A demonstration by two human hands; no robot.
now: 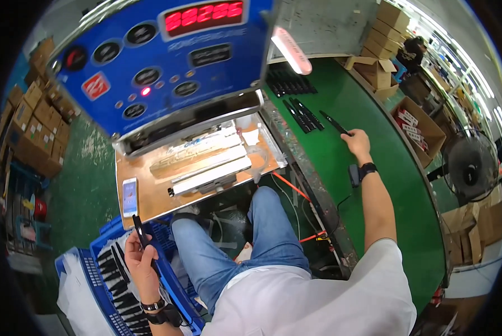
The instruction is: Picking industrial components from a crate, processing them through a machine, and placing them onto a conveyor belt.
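My left hand [142, 259] is closed round a long slim black piece [139, 226], held upright above a blue crate [96, 280]. White wrapping and several similar black pieces [112, 271] lie in that crate. Out to the right, my right hand [358, 144] grips the near end of another slim black piece [333, 121] over a green tabletop [385, 201]. Further left on that surface, a small group of the black pieces [303, 116] lies side by side, with a longer row [289, 84] behind it. Their exact kind cannot be made out.
A blue machine [161, 67] with a red display stands ahead, above a wooden board [144, 193] bearing a metal fixture [212, 172]. A white phone [130, 197] lies on the board's left edge. A fan [470, 167] and open carton [416, 131] stand at right.
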